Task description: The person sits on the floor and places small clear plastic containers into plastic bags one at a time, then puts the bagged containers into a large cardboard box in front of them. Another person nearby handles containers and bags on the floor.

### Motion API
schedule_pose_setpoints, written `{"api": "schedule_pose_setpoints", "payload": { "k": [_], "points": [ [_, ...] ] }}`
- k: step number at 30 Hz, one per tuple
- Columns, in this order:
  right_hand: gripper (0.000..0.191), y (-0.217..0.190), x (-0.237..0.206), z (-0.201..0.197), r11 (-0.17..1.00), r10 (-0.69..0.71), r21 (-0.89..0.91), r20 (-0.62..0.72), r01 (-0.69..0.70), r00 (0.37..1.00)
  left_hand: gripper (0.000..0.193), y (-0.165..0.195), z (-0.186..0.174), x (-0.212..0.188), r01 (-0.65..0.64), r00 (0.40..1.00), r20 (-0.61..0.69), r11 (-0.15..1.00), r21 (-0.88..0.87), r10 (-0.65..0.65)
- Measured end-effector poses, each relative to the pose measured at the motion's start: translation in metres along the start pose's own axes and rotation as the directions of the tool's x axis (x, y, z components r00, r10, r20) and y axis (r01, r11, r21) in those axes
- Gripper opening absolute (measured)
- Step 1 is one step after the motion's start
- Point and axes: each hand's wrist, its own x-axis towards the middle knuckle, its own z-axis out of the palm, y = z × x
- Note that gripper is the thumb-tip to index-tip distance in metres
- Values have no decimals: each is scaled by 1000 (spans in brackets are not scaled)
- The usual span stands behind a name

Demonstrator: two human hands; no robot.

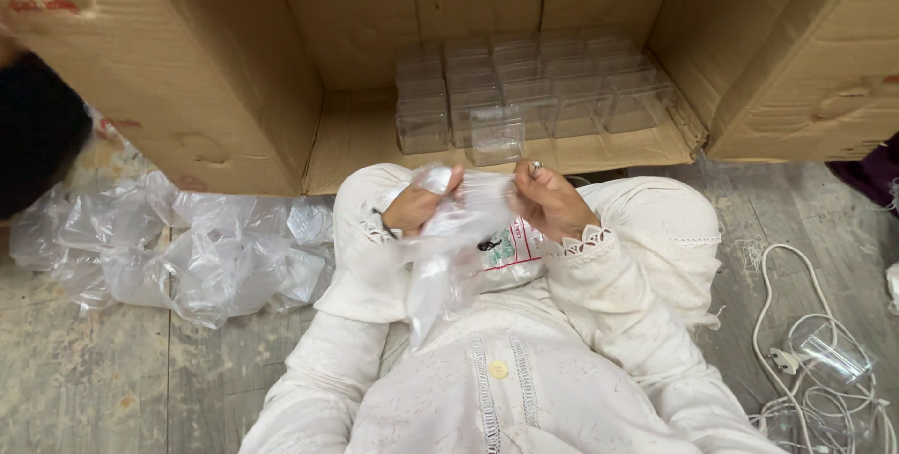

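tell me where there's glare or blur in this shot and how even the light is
Head view: light is soft and fairly even, shadows faint. The clear plastic bag between the left hand and right hand catches pale glare; the clear boxes look hazy, and the cardboard carton bows outward near the edges.

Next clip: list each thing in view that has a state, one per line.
Left hand: gripping the clear bag.
Right hand: gripping the clear bag.
Clear bag: crumpled, held between both hands.
Carton: on its side, open.
Clear boxes: stacked in rows inside the carton.
Bag pile: crumpled on the floor.
White cable: loosely tangled.
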Motion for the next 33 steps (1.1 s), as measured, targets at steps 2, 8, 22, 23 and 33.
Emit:
{"api": "schedule_pose_setpoints", "payload": {
  "k": [2, 8, 22, 23, 33],
  "points": [
    [17, -4, -5, -9, 997, -8, 73, 117, -1, 993, 48, 6, -8, -10, -62, 935, 301, 920, -387, 189],
    [15, -32, 17, -29, 922, -106, -381, -74, 70, 992, 38, 28, -10, 9, 15, 995, 96, 985, -170, 1],
    [24, -14, 87, -45, 864, -399, -492, -548, 102, 735, 38, -39, 22, 102, 346, 753, -640, 921, 182, -156],
    [21, -15, 81, -43, 927, -329, -341, -538, 157, 776, 40, -36, 25, 98, 288, 783, -603, 948, 137, -151],
    [10, 6, 49, 48, 932, -364, -104, -257, 349, 895, 55, 0, 11, -18, 330, 943, 86, 934, -139, -321]
  ]
}}
